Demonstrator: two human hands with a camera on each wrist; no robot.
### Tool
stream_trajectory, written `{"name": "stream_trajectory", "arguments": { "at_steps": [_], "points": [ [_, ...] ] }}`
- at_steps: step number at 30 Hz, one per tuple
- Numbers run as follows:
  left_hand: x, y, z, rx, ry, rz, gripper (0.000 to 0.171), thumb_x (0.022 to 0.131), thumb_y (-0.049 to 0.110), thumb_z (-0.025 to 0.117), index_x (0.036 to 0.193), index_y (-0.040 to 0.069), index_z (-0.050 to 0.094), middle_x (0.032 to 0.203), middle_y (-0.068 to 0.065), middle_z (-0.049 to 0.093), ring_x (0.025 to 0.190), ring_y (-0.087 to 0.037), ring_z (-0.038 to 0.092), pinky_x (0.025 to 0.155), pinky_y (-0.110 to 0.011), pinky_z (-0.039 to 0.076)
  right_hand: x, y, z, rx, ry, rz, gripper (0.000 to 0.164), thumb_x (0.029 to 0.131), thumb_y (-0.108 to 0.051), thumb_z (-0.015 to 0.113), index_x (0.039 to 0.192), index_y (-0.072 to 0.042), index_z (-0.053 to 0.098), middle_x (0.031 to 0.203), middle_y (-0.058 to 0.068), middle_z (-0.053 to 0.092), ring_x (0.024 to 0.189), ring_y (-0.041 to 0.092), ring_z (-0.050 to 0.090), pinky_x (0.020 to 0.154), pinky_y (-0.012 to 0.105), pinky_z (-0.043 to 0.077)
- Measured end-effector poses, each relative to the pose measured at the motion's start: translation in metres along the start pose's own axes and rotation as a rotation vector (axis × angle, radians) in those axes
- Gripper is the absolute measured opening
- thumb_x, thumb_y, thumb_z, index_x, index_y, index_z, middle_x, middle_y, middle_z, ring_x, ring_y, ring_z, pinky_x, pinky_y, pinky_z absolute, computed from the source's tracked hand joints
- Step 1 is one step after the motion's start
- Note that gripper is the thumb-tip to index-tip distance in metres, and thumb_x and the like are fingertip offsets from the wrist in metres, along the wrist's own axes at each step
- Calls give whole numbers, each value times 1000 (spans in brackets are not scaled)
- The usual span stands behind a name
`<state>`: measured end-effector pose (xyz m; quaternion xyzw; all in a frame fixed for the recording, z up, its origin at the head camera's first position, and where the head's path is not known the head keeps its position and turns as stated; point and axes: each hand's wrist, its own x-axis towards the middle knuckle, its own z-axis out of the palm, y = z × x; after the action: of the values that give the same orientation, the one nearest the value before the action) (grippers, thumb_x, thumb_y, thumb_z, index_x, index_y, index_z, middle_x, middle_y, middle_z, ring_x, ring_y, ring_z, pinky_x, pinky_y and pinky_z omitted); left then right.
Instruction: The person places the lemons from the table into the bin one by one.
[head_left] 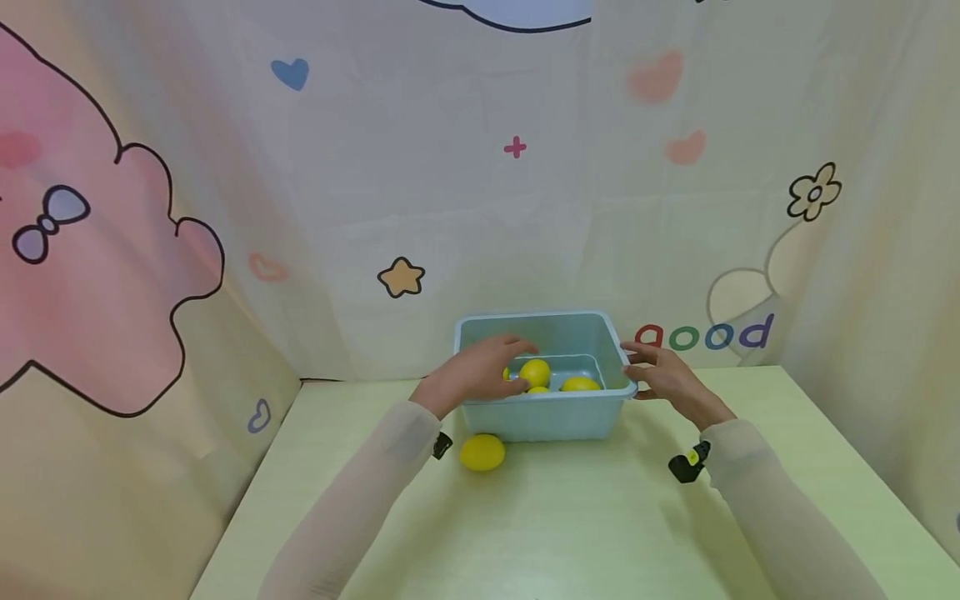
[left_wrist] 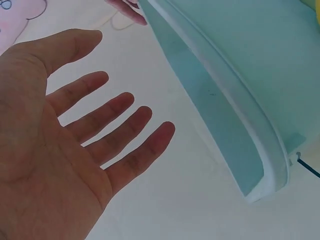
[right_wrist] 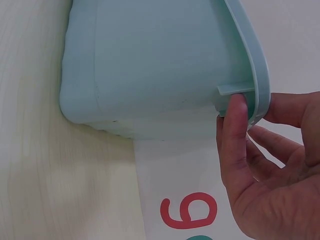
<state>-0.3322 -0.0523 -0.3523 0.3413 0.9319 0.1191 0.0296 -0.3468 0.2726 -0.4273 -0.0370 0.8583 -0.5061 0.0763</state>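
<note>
A light blue plastic bin (head_left: 540, 418) stands at the back of the table, holding several yellow lemons (head_left: 535, 372). Over its left part hovers my left hand (head_left: 480, 368), fingers spread and nothing held. The left wrist view shows that palm (left_wrist: 55, 165) with its fingers apart, beside the bin's rim (left_wrist: 240, 110). At the bin's right end, my right hand (head_left: 670, 383) pinches the rim. In the right wrist view one finger (right_wrist: 235, 125) presses under the rim (right_wrist: 260, 75) while another digit lies on its other side. One more lemon (head_left: 482, 452) lies on the table before the bin's front left corner.
The pale table (head_left: 570, 525) reaches back to a printed curtain (head_left: 525, 225) close behind the bin. More curtain hangs along the left and right sides. Small black wrist devices (head_left: 688, 463) sit at both sleeve cuffs.
</note>
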Motion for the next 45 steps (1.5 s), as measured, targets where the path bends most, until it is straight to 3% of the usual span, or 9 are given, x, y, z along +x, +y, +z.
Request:
{"name": "stream_trajectory", "arguments": {
  "at_steps": [6,17,28,36,45],
  "points": [
    [-16,2,2,18,65,38,51,95,37,61,143,25,49,147,3,48,131,-19,50,109,-38,45,1,0,0,13,-4,-1,60,100,-16,53,155,-12,30,148,25,40,125,45,52,88,42,59],
    [-44,7,10,118,111,72,48,95,37,62,140,23,53,140,0,54,122,-19,56,97,-35,54,2,-4,0,11,-2,-2,60,100,-18,54,154,-11,31,147,25,40,120,40,57,86,40,60],
    [-68,10,25,162,109,129,46,94,36,62,137,21,55,133,2,59,109,-15,62,85,-31,57,3,-1,1,22,-2,2,61,99,-18,55,154,-12,31,148,25,40,120,42,57,86,40,60],
    [-78,4,42,137,51,98,47,93,35,64,137,19,56,136,0,59,114,-17,62,92,-34,56,4,2,-1,23,0,5,61,99,-18,55,155,-13,31,148,24,40,115,37,59,85,38,60],
    [-77,-17,76,121,12,27,49,92,38,66,137,21,57,139,1,57,122,-18,58,97,-37,54,2,2,-1,30,2,9,61,99,-17,54,155,-11,29,148,25,39,122,42,56,87,41,59]
  ]
}}
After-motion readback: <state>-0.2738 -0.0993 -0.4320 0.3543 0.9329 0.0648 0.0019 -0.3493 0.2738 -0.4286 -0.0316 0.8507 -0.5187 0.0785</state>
